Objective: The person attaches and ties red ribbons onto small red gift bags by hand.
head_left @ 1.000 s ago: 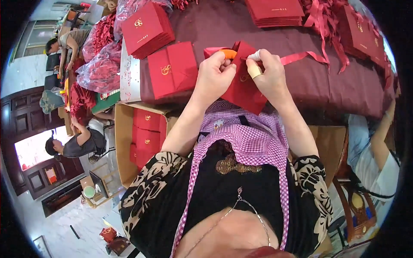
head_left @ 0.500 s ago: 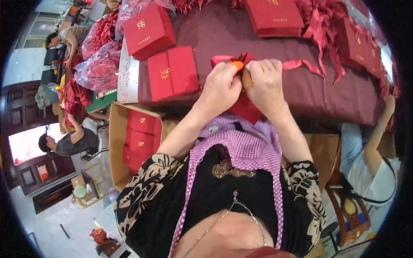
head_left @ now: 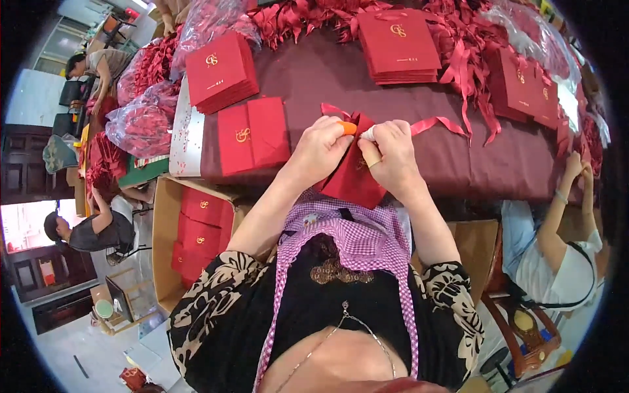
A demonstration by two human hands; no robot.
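A red paper gift bag [head_left: 357, 182] with a gold emblem stands tilted at the table's near edge, in front of my apron. My left hand [head_left: 320, 152], an orange cover on one digit, is closed at the bag's upper edge. Opposite it, my right hand [head_left: 396, 156] pinches the same edge, with white wrapping on a digit and a tan band on a finger. From beside the right hand a red ribbon [head_left: 440, 123] trails across the cloth. What the fingertips do with the ribbon is hidden. Left of my hands lies a flat red folded bag [head_left: 268, 131].
Stacks of red bags [head_left: 221, 72] [head_left: 400, 49] stand on the maroon tablecloth [head_left: 314, 69], among heaped red ribbons [head_left: 462, 62]. A cardboard box [head_left: 167, 249] with red packets is below left. Co-workers sit at right [head_left: 557, 262] and left [head_left: 98, 229].
The bag has turned and opened out below my hands, so more of its front and emblem shows. Both hands stay closed at its top. The whole view has shifted slightly.
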